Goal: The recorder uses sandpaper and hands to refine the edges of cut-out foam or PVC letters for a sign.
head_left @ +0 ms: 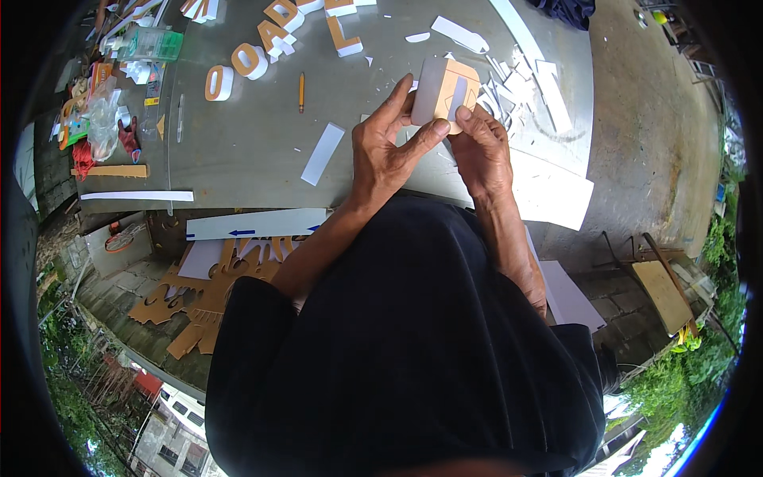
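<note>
Between my two hands, above the table, is a block letter point(455, 82) with a tan face, a slot through its middle and a tall white side wall. My left hand point(381, 153) is closed around its left side, with the index finger along the wall and the thumb at the lower edge. On the right, my right hand point(483, 155) grips the lower right corner, its thumb pressed on the tan face. Fingers behind the letter are partly hidden. A white strip point(323, 153) lies on the table left of my left hand.
Several tan-and-white block letters point(250, 61) stand at the far left of the grey table point(246, 143). A pencil point(301, 92) lies near them. White offcuts point(517, 89) are heaped on the right. Bottles and bags point(103, 119) crowd the left edge; cut cardboard point(208, 298) lies below.
</note>
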{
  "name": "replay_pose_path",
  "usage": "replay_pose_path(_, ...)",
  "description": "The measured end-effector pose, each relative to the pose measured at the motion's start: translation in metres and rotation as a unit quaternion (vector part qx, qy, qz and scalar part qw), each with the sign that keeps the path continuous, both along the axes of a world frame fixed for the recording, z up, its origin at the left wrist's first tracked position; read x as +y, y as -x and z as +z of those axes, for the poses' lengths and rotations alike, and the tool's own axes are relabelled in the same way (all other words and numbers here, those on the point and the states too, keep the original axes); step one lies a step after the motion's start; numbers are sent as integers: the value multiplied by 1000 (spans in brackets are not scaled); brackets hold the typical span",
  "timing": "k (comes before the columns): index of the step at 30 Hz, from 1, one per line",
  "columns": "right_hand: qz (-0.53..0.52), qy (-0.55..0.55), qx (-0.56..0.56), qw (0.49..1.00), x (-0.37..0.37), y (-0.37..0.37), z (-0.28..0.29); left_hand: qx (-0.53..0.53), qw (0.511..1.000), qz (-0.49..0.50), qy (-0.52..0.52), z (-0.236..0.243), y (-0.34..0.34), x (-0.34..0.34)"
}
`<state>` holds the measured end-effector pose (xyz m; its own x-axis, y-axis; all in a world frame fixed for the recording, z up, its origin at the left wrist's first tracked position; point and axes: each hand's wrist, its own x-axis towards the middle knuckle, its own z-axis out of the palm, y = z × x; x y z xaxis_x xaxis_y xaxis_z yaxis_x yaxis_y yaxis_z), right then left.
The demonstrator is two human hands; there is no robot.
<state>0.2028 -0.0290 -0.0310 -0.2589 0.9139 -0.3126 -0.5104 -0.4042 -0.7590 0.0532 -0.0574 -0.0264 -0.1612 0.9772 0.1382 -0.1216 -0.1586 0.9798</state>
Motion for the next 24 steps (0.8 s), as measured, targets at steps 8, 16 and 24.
replay_pose_path(8,11,36,78,996,5,-6,-8,-231,966,-15,114,-16,20,-1)
replay_pose_path(16,38,73,72,994,5,-4,-6,-292,928,-65,221,-28,32,-7)
replay_pose_path(24,38,41,-61,997,1,-1,6,-275,940,-80,188,-41,34,-10)
